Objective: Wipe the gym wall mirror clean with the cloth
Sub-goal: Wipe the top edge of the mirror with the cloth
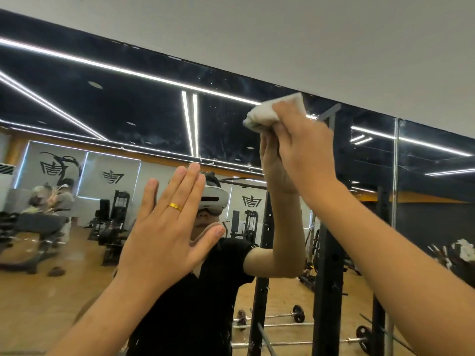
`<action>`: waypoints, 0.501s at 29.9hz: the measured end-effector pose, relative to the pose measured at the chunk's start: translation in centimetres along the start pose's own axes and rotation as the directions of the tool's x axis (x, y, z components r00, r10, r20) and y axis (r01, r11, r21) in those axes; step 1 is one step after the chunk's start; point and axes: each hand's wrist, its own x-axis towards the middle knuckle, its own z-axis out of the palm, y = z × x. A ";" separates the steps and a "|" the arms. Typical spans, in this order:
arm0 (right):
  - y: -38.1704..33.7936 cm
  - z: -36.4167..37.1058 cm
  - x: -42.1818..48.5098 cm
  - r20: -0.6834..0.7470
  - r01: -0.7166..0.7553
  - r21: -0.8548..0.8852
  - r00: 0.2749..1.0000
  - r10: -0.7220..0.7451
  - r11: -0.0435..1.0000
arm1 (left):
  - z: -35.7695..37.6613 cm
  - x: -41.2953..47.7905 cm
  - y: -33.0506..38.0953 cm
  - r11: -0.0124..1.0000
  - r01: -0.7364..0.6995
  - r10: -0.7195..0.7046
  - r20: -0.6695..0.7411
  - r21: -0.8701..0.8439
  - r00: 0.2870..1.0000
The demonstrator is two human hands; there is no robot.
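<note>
The wall mirror (108,104) fills most of the view, its top edge running under the white wall. High up near that edge, my right hand (303,147) grips a bunched white cloth (270,111) and holds it against the glass. Smears and white specks show on the glass left of the cloth. My left hand (167,227), with a gold ring on one finger, is raised lower down with straight fingers, palm toward the mirror; whether it touches the glass is unclear.
A vertical seam (395,160) splits the mirror panels on the right. The white wall (334,42) lies above. The glass reflects a person in a headset, gym machines, a black rack and barbells on a wooden floor.
</note>
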 end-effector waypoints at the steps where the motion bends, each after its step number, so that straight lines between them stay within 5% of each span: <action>1: -0.3 0.2 -1.6 0.019 0.031 0.001 0.999 -0.031 1.000 | 0.0 0.0 0.0 1.000 -0.001 0.001 0.003 0.001 1.000; 7: 0.0 -0.5 -3.3 0.045 0.228 -0.029 0.973 -0.227 0.973 | 0.1 0.0 -0.1 1.000 0.000 0.000 0.010 -0.003 1.000; 15: 1.6 -0.3 3.5 -0.019 0.012 -0.013 1.000 -0.013 1.000 | 0.3 -0.1 -0.2 1.000 -0.011 0.011 -0.011 -0.004 1.000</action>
